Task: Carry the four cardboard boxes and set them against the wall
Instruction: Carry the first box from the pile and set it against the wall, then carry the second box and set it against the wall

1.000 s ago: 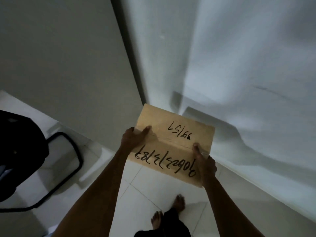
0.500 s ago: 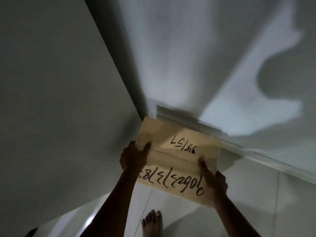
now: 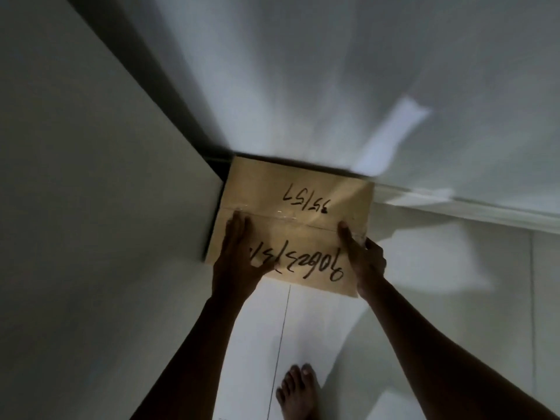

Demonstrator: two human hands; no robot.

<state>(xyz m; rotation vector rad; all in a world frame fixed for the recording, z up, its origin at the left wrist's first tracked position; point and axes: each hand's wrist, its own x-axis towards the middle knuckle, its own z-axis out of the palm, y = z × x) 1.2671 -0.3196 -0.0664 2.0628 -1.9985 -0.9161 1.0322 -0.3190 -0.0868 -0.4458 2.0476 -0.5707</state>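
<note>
A tan cardboard box [image 3: 303,192] with black handwritten numbers and a taped seam sits low in the room corner. Its far edge meets the wall [image 3: 333,86] and its left side is close to the grey panel [image 3: 91,177]. My left hand [image 3: 236,256] lies flat on the box's top near its left edge. My right hand [image 3: 363,259] grips the box's right front corner, thumb on top. Whether the box rests on the floor I cannot tell. No other boxes are in view.
A white skirting board [image 3: 454,207] runs along the wall to the right. White floor tiles [image 3: 318,328] stretch toward me, and a bare foot [image 3: 298,392] stands on them just behind the box.
The box has gone down and forward into the corner, and now it reaches the wall. My left hand has shifted from gripping the left edge to lying flat on top.
</note>
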